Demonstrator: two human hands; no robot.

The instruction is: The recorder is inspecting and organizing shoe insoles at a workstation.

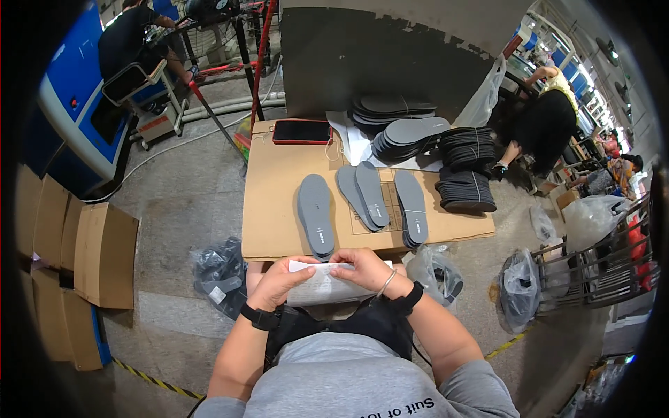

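Observation:
Just past the near edge of the cardboard-topped table (275,202), a white sheet of paper (319,289) is between my two hands. My left hand (277,284) pinches its left side, thumb on top. At its upper edge, my right hand (368,270) has thumb and fingers closed on it. Grey insoles lie beyond: one insole (316,212) at left, an overlapping pair (366,198) in the middle, and a small stack (411,209) at right. Further back sit more insole piles (414,131) and dark tied bundles (467,148).
A phone in a red case (302,132) lies at the table's back left. Cardboard boxes (104,254) stand left, near a blue machine (80,97). Plastic bags (221,275) flank the table. A black rack (592,268) is at right. Other people sit or bend further off.

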